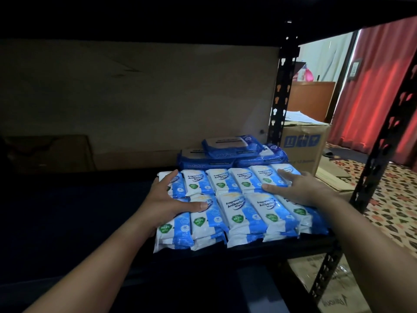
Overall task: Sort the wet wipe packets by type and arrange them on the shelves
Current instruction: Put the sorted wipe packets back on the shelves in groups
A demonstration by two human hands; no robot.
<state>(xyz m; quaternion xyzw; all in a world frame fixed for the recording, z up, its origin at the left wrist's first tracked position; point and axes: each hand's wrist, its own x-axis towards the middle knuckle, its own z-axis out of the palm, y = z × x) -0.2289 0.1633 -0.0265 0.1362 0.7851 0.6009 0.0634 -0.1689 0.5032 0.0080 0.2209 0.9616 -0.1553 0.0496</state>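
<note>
A: What's sitting on the dark shelf board (79, 213) rn?

B: White and blue soft plastic wet wipe packets (234, 213), lying in 2 rows, front row and back row, side by side and stacked. They're sitting on the right part of the shelf.

A: And the hands?

B: The left hand (168, 199) is resting flat on the left end of the packets, fingers straight, thumb lying across a front packet. Not gripping anything. The right hand (300, 188) is lying flat on the right end of the rows, fingers straight and spread, also not gripping. So both are pressing on the pile from the 2 ends.

A: Anything behind them?

B: Yep, darker blue flat wipe packs with pale lids (232, 152), piled up just behind the back row, near the black metal shelf post with holes (282, 91).

A: What's outside the shelf?

B: A brown cardboard box with blue marks (304, 143) is standing on the floor just past that post. Red curtains (379, 86) are hanging on the right, and a patterned floor mat (397, 199) is lying under them. The wall behind the shelf is plain.
</note>
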